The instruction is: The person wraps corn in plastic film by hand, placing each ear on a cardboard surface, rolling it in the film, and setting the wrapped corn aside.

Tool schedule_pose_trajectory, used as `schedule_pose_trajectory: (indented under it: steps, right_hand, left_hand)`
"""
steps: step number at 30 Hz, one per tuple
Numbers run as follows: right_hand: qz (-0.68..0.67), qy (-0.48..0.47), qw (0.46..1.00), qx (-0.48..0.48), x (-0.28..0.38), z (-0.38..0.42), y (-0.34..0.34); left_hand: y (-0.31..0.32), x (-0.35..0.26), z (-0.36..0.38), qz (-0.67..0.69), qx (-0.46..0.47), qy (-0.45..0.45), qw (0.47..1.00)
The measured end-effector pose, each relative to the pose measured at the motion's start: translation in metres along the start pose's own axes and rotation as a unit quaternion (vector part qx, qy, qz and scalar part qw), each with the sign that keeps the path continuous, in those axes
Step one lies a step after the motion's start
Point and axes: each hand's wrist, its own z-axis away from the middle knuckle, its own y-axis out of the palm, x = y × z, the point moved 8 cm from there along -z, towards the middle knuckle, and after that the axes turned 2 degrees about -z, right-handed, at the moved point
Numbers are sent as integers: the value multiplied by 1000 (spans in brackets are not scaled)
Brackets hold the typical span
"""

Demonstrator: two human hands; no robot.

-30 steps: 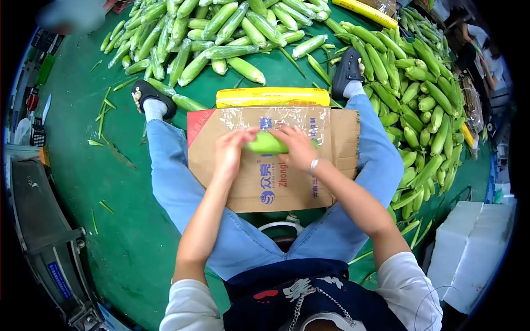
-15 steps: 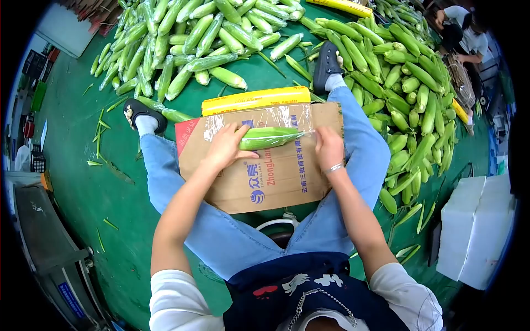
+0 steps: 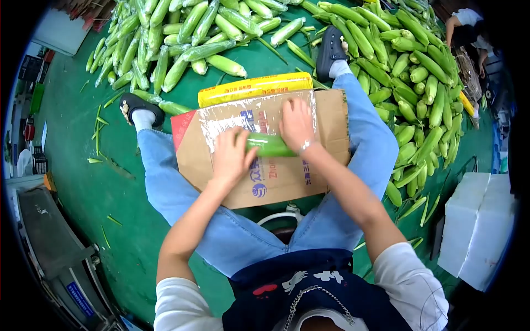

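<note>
A green ear of corn (image 3: 270,145) in its husk lies across a flat cardboard sheet (image 3: 221,193) on my lap. My left hand (image 3: 231,154) is closed around the ear's left end, thumb on the near side. Over the right end reaches my right hand (image 3: 297,122), its bent fingers down on the clear cling film (image 3: 221,122) spread on the cardboard. Blur hides whether those fingers pinch the film. Along the cardboard's far edge lies a yellow roll (image 3: 254,91) of film.
Film-wrapped corn (image 3: 165,55) is heaped on the green floor ahead. A pile of unwrapped corn (image 3: 425,88) stands at my right, with another person (image 3: 469,27) beyond. White foam boxes (image 3: 475,226) are at the right, a dark machine (image 3: 55,243) at the left.
My right hand has moved left and forward from the ear's right tip, over the film. The ear has shifted slightly toward me and right, with my left hand still on it.
</note>
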Motion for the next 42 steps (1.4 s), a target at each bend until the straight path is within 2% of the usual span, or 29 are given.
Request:
schedule_pose_trajectory:
  steps: [2, 3, 5, 6, 8, 9, 11, 12, 13, 14, 16, 17, 18, 20, 22, 24, 25, 28, 30, 32, 33, 34, 35, 36, 37, 38, 39, 40, 42]
  right_hand:
    - [-61, -1, 964, 260, 0, -26, 37]
    - [-58, -1, 965, 257, -1, -26, 39]
    - [-263, -113, 893, 347, 18, -6, 58]
    - [-261, -110, 895, 345, 11, -4, 63]
    - [-252, -181, 885, 347, 16, 5, 53]
    - [-229, -157, 821, 498, 15, 20, 57]
    - [-214, -148, 833, 487, 16, 35, 56]
    - [-191, -148, 841, 483, 15, 45, 55]
    - [-210, -155, 858, 443, 22, 50, 44]
    - [-209, -158, 860, 438, 22, 58, 44]
    - [-136, -224, 850, 457, 27, 77, 52]
    - [-139, -218, 864, 433, 30, 81, 48]
    - [-145, -217, 863, 431, 31, 84, 48]
    - [-92, -216, 891, 390, 37, 86, 37]
    - [-68, -196, 904, 375, 42, 76, 26]
    - [-274, -168, 853, 410, 54, 72, 20]
    - [-345, -150, 796, 474, 63, 78, 16]
    - [-351, -183, 759, 517, 53, 110, 50]
    - [-332, -196, 752, 535, 48, 114, 56]
    - [-252, -194, 795, 517, 42, 128, 58]
    - [-258, -185, 792, 522, 40, 137, 64]
    - [-259, -182, 794, 518, 38, 140, 66]
    - [-252, -181, 804, 508, 38, 144, 68]
    - [-240, -184, 813, 498, 36, 143, 67]
    - [-289, -180, 821, 459, 41, 138, 53]
    - [-287, -181, 821, 458, 41, 138, 51]
    - [-291, -181, 821, 456, 41, 139, 51]
    - [-296, -177, 824, 449, 43, 137, 50]
    - [-310, -187, 826, 433, 48, 141, 49]
  left_hand:
    - [8, -24, -15, 9, 58, 98, 993]
    - [12, -20, -20, -34, 73, 111, 990]
    - [31, -6, -30, -14, 99, 103, 990]
    - [42, 0, -31, 6, 132, 92, 987]
    - [30, -22, -28, 19, 102, 150, 983]
    - [30, -32, -17, 69, 155, 111, 979]
    - [26, -43, -1, 129, 242, 45, 961]
    - [24, -49, 5, 128, 241, 47, 961]
    - [41, -41, 22, 218, 353, -96, 905]
    - [55, -37, 49, 298, 450, -234, 809]
    - [78, -29, 91, 407, 403, -377, 728]
    - [78, -38, 92, 484, 336, -380, 713]
    - [80, -34, 95, 479, 338, -383, 714]
    - [72, -41, 86, 267, 430, -234, 830]
    - [60, -46, 73, 257, 434, -220, 835]
    - [40, -58, 56, 261, 397, -91, 875]
    - [30, -66, 51, 291, 379, -38, 877]
    - [30, -76, 53, 256, 458, 14, 851]
    - [43, -76, 63, 267, 458, 11, 848]
    - [65, -82, 104, 400, 538, -170, 722]
    - [71, -89, 126, 405, 544, -196, 708]
    - [66, -109, 146, 533, 490, -331, 605]
    - [52, -126, 170, 557, 523, -456, 457]
    - [52, -144, 192, 639, 483, -496, 334]
    - [35, -174, 218, 728, 455, -512, 37]
    - [19, -201, 240, 798, 401, -418, -167]
    - [23, -190, 248, 668, 295, -654, 200]
    - [26, -181, 270, 692, 412, -546, 231]
    - [-1, -171, 298, 583, 551, -546, 241]
